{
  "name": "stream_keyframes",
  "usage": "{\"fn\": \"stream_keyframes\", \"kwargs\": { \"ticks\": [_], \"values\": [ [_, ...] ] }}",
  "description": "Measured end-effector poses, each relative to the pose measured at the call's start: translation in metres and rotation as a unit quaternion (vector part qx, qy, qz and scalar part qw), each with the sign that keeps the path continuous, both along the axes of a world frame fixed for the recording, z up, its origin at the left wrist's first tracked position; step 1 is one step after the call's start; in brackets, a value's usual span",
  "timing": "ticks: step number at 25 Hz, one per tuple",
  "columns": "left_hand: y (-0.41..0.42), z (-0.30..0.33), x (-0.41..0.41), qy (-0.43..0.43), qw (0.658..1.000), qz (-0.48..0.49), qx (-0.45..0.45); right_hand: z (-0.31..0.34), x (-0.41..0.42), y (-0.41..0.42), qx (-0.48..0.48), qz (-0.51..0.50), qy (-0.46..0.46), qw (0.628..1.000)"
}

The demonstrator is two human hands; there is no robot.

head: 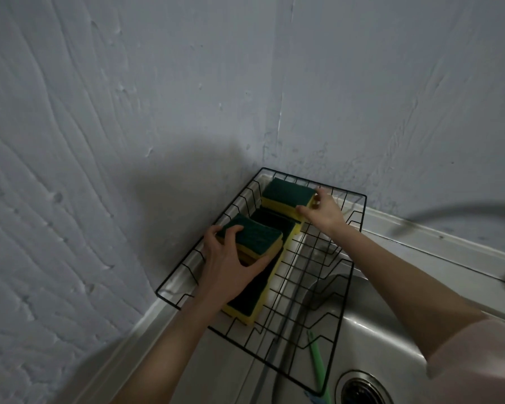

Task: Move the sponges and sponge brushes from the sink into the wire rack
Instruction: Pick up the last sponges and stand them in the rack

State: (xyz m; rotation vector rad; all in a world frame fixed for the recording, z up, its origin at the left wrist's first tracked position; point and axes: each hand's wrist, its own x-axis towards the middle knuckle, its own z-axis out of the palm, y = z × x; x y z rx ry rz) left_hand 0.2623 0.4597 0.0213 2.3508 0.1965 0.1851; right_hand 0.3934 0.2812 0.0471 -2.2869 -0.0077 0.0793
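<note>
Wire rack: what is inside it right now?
Green-and-yellow sponges lie along the wire rack's left side; left hand grips a stack, right hand another. Hands partly cover them.

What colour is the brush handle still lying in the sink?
Light green, seen in the head view: the brush handle lies under the wire rack's near corner.

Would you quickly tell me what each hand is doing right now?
Left hand: grips a stack of sponges over the wire rack.
Right hand: pinches the far sponge in the rack.

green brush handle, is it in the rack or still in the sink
Still in the sink: the green brush handle lies in the basin under the wire rack, seen through its bars.
</note>
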Motion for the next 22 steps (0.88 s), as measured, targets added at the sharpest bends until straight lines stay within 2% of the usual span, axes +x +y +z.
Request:
{"fn": "stream_keyframes", "kwargs": {
  "ticks": [12, 16, 17, 20, 22],
  "values": [
    [-0.005, 0.002, 0.013, -0.012, 1.000, 0.002, -0.023, -0.005, -0.004, 0.001, -0.007, 0.001, 0.038, 0.999],
    [-0.019, 0.009, 0.031, -0.035, 0.999, -0.002, -0.016, 0.007, -0.019, 0.005, 0.030, -0.050, -0.076, 0.995],
    [-0.023, 0.009, 0.035, -0.039, 0.999, -0.001, -0.011, 0.010, -0.023, 0.007, 0.058, -0.046, -0.073, 0.995],
    [-0.033, 0.009, 0.047, -0.043, 0.999, 0.006, 0.013, 0.010, -0.032, 0.013, 0.117, 0.005, 0.050, 0.992],
    [-0.036, 0.007, 0.054, -0.044, 0.999, 0.007, 0.024, 0.007, -0.033, 0.013, 0.151, 0.001, 0.077, 0.986]
  ]
}}
